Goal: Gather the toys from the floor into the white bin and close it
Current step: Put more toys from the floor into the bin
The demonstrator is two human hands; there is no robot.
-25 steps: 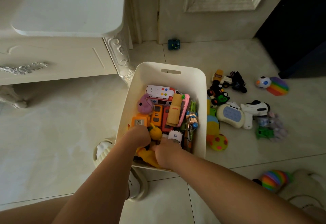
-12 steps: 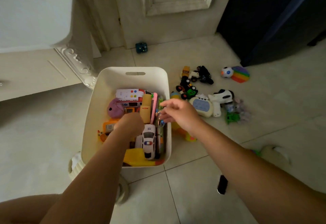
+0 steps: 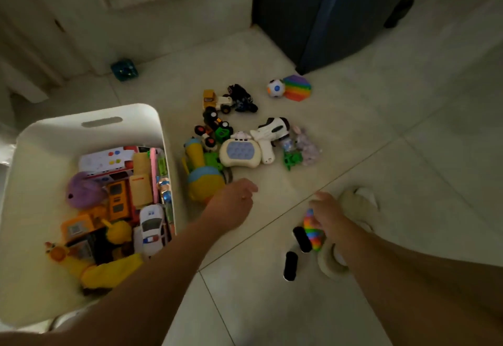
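The white bin (image 3: pixel 89 113) stands open at the left, packed with toys such as a white police car (image 3: pixel 152 226) and a purple plush (image 3: pixel 81 190). My left hand (image 3: pixel 231 204) hovers over the floor just right of the bin, fingers loosely curled and holding nothing, beside a yellow-and-blue toy (image 3: pixel 202 179). My right hand (image 3: pixel 326 209) reaches low to the right, and its fingers curl over the top of a rainbow ball (image 3: pixel 313 232). A heap of toys lies beyond: a cream pop game (image 3: pixel 239 152), a white-and-black toy gun (image 3: pixel 269 133) and small trucks (image 3: pixel 215 128).
Farther off lie a spotted ball (image 3: pixel 275 88), a rainbow pop pad (image 3: pixel 298 87) and a teal cube (image 3: pixel 124 69) by the door. A cream slipper (image 3: pixel 356 204) and two black pieces (image 3: pixel 290 265) lie around the rainbow ball. A dark cabinet (image 3: pixel 313 19) stands at the back right.
Both hands have left the bin. The right hand swung right and down onto the rainbow ball, the left moved over the floor beside the bin. The view turned right.
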